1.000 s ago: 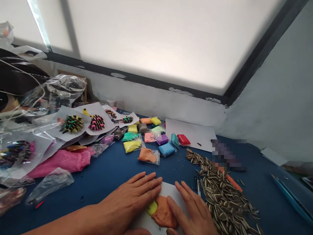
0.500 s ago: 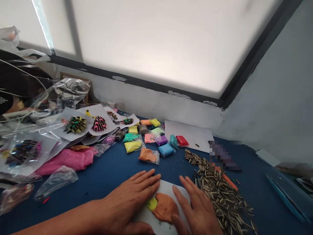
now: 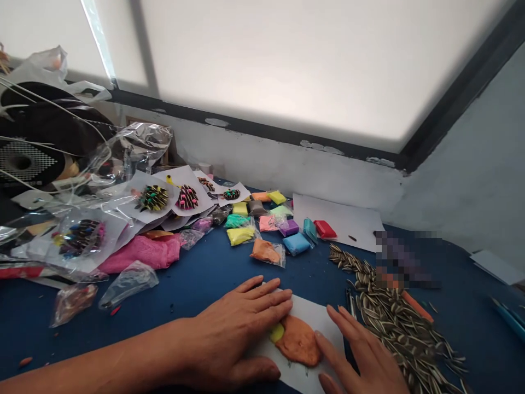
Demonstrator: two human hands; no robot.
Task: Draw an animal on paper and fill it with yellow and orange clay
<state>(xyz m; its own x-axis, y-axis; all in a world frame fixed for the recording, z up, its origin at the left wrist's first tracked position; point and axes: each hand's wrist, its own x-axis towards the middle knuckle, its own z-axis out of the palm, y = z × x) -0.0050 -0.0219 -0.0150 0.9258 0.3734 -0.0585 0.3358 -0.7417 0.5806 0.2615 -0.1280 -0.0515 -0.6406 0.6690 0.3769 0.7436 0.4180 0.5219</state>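
Observation:
A flattened orange clay shape [image 3: 298, 342] with a small yellow-green clay piece [image 3: 276, 332] at its left lies on a sheet of white paper [image 3: 318, 312]. Short drawn marks show on the paper just below the orange clay. My left hand [image 3: 241, 323] rests flat on the paper's left side, fingers stretched out and covering part of the yellow-green clay. At the right, my right hand [image 3: 356, 350] has its fingers apart, with the index fingertip at the orange clay's right edge. Neither hand holds anything.
Sunflower seeds [image 3: 394, 323] lie heaped to the right. Several coloured clay packets [image 3: 297, 243] stand beyond my hands, before another white sheet [image 3: 344, 216]. Seed-covered clay figures on paper [image 3: 186, 197], a pink clay bag [image 3: 143, 254] and clear plastic bags [image 3: 129, 282] crowd the left.
The view has swung left, so everything sits further right in the picture. My right fingers have drawn back from over the orange clay to its right edge; my left hand stays flat.

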